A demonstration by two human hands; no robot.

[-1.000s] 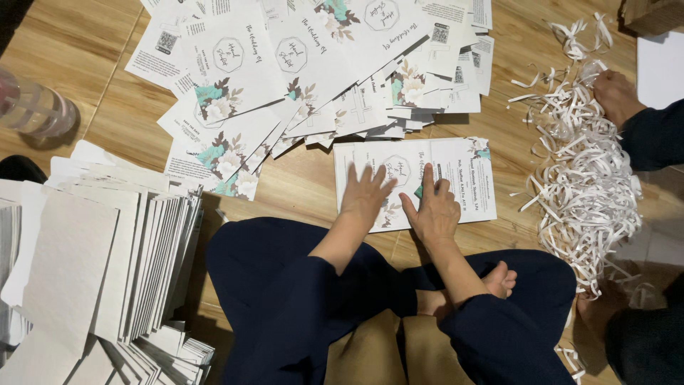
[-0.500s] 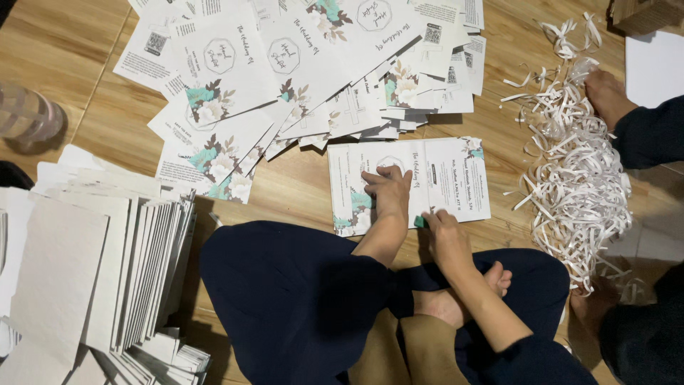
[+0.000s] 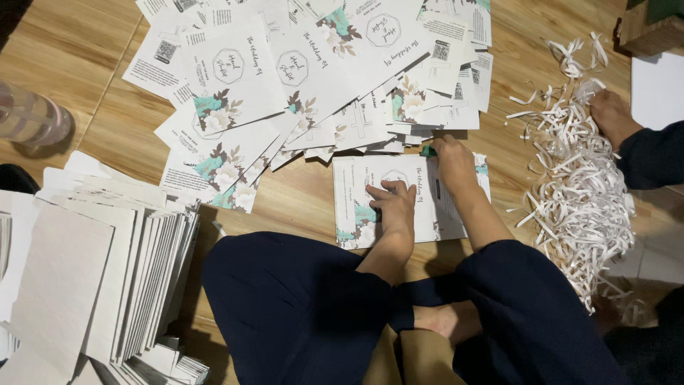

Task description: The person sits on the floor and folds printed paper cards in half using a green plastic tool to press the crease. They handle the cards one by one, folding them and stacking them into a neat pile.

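I sit cross-legged on a wooden floor with a floral printed sheet [image 3: 420, 214] lying in front of my knees. My left hand [image 3: 392, 208] rests on the middle of the sheet with its fingers curled, pinning it down. At the sheet's far edge, my right hand [image 3: 453, 162] is closed around a small green tool [image 3: 427, 151] whose tip touches the paper. What kind of tool it is stays hidden by my fingers.
Many similar floral sheets [image 3: 320, 71] lie fanned out beyond the one I hold. A stack of grey-white cards [image 3: 107, 285] stands at my left, a plastic bottle [image 3: 32, 117] behind it. At right, another person's hand [image 3: 611, 114] touches a heap of white paper strips [image 3: 577, 207].
My right hand has moved with the green tool from the sheet's near edge to its far edge. My left hand has curled up and shifted slightly nearer to me.
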